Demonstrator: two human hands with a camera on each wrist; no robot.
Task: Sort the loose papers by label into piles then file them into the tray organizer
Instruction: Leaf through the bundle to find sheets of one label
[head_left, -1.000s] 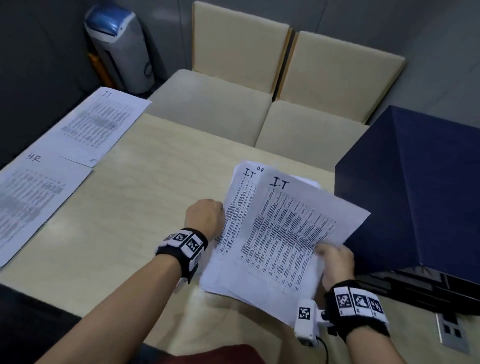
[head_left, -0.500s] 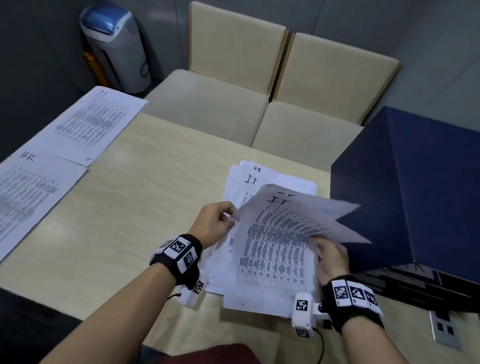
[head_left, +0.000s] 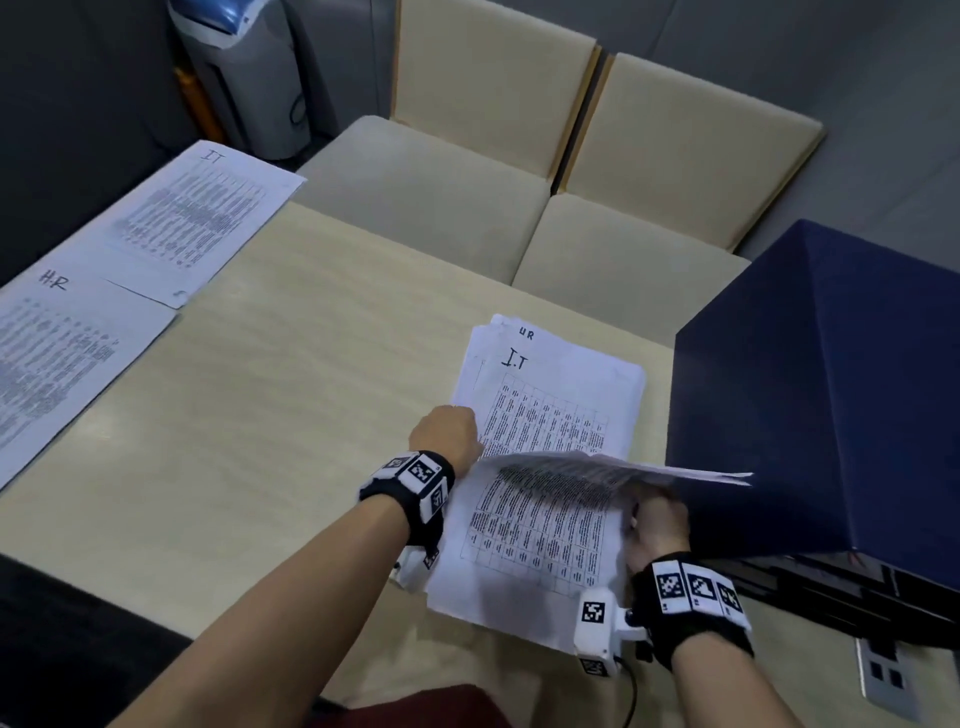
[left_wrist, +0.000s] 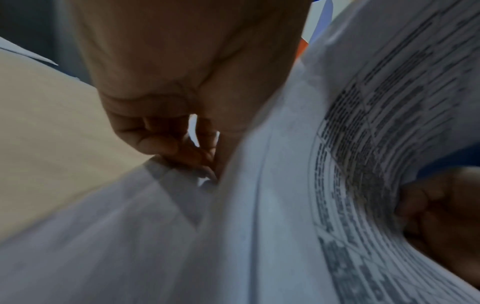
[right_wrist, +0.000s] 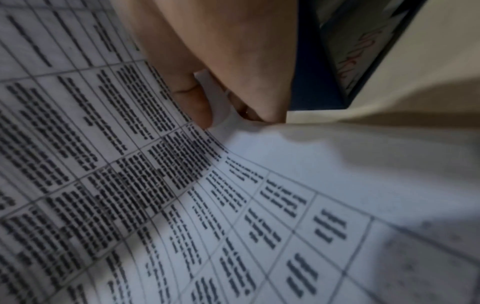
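A stack of loose printed papers (head_left: 566, 400) lies on the table right of centre, its exposed top sheet marked "I.T". Both hands hold one sheet (head_left: 613, 467) lifted off it, seen almost edge-on, its near part still curving down to the stack. My left hand (head_left: 447, 431) grips the sheet's left edge with curled fingers (left_wrist: 166, 142). My right hand (head_left: 657, 525) pinches the sheet's right edge (right_wrist: 215, 102) between thumb and fingers. Two sorted piles lie at the table's far left: an IT pile (head_left: 208, 218) and an HR pile (head_left: 62, 353).
A large dark blue box (head_left: 821, 389) stands right beside the stack, with black trays (head_left: 883, 597) under its near edge. Two beige chairs (head_left: 519, 208) sit behind the table. A grey and blue bin (head_left: 244, 67) stands at the back left.
The top IT sheet has been lifted off the stack and tipped up until nearly edge-on. My left hand moved from the stack's left side onto that sheet's edge; another IT sheet now shows beneath.
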